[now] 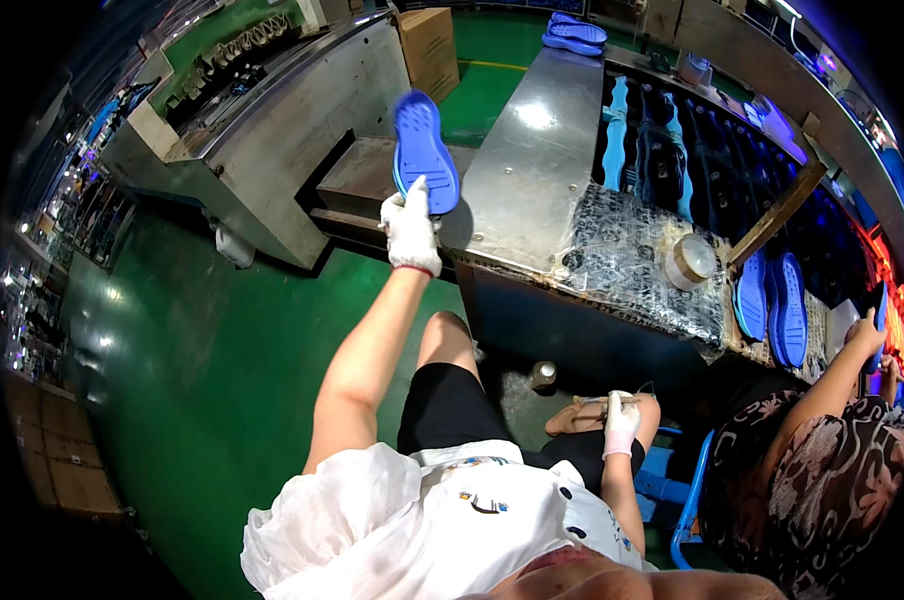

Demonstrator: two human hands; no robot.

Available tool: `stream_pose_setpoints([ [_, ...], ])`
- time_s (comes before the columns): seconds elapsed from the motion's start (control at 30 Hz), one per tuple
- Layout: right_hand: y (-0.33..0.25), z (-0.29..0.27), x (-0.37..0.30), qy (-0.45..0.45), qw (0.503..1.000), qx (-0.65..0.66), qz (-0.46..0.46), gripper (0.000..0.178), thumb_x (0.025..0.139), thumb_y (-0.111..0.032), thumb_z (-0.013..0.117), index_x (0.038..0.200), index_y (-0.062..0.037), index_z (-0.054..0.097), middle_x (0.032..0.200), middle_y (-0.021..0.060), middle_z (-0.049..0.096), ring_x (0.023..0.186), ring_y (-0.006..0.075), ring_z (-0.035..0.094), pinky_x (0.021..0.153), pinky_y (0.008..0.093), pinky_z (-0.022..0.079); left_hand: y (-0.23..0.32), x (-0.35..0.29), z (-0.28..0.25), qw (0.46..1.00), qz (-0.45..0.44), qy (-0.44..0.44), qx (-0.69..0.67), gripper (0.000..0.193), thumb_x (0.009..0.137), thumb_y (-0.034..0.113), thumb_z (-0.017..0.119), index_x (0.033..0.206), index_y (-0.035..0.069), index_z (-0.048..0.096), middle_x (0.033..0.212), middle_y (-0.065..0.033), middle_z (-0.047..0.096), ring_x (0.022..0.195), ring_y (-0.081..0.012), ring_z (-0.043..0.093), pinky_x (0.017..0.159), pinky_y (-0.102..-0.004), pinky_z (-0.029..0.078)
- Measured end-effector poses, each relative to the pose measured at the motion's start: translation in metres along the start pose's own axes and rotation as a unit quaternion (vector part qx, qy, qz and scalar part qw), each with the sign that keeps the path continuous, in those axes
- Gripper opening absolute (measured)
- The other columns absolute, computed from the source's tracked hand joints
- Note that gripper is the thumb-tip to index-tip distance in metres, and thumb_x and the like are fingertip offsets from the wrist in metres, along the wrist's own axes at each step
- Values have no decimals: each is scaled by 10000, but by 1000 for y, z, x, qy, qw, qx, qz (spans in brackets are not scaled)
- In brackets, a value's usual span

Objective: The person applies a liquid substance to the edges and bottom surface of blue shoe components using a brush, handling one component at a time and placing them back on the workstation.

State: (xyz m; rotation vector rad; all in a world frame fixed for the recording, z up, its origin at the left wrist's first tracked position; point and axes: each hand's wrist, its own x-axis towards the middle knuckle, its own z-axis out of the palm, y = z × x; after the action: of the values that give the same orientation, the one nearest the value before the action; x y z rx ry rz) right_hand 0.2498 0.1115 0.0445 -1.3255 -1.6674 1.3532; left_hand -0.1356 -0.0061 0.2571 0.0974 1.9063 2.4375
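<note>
My left hand [410, 238], in a white glove, is stretched out forward and closed on the near end of a blue shoe sole [425, 150]. The sole is held up beside the corner of the steel-topped table [517, 170], its grooved and dimpled face showing. Near my right knee, my right hand [622, 420], also gloved in white, is closed round a thin stick-like tool [592, 401]; its exact kind is too small to tell. A tan shape [570, 419] lies just beside that tool, and I cannot make out what it is.
Blue soles [789, 310] lie at the table's right; more blue soles [575, 34] sit at its far end. A round tin-like container [691, 262] stands on the plastic-covered part [622, 250]. A co-worker [822, 450] sits at right. A metal machine [272, 140] stands left.
</note>
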Motion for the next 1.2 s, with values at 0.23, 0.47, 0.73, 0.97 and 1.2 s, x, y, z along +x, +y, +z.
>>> stream_pose_setpoints([
  [0.23, -87, -10, -14, 79, 988, 119, -62, 163, 888, -152, 580, 982, -19, 594, 737, 15, 581, 618, 49, 525, 550, 172, 411, 18, -114, 9, 995, -62, -71, -30, 406, 745, 86, 729, 1105, 18, 556, 1028, -56, 596, 868, -142, 577, 758, -284, 500],
  [0.47, -214, -6, -69, 78, 930, 210, -292, 188, 811, 77, 473, 970, 60, 571, 874, 101, 602, 697, 129, 586, 604, 231, 475, -3, -178, 15, 990, -77, -104, -55, 442, 745, 50, 726, 1139, 21, 528, 1067, -63, 580, 898, -133, 571, 775, -290, 503],
  [0.73, -220, -3, -65, 47, 887, 2, -460, 210, 668, 88, 616, 861, 8, 611, 704, 94, 614, 551, 205, 537, 507, 279, 423, 0, -204, 11, 981, -24, -193, 1, 332, 751, 1, 703, 1058, 5, 575, 1009, -63, 605, 869, -126, 584, 781, -286, 504],
  [0.97, -231, -1, -70, 38, 864, -53, -499, 201, 641, 87, 632, 814, -13, 615, 686, 67, 633, 536, 191, 551, 497, 274, 439, 9, -210, 14, 981, -88, -170, -31, 337, 753, 11, 707, 1060, -2, 567, 999, -68, 605, 853, -131, 584, 773, -283, 504],
  [1.2, -228, -5, -62, 70, 873, -19, -482, 193, 644, 100, 618, 806, -3, 610, 671, 83, 617, 523, 198, 541, 476, 276, 426, -10, -208, 14, 986, -1, -169, -9, 300, 763, 62, 709, 1031, 4, 586, 947, -56, 621, 779, -117, 595, 690, -274, 515],
])
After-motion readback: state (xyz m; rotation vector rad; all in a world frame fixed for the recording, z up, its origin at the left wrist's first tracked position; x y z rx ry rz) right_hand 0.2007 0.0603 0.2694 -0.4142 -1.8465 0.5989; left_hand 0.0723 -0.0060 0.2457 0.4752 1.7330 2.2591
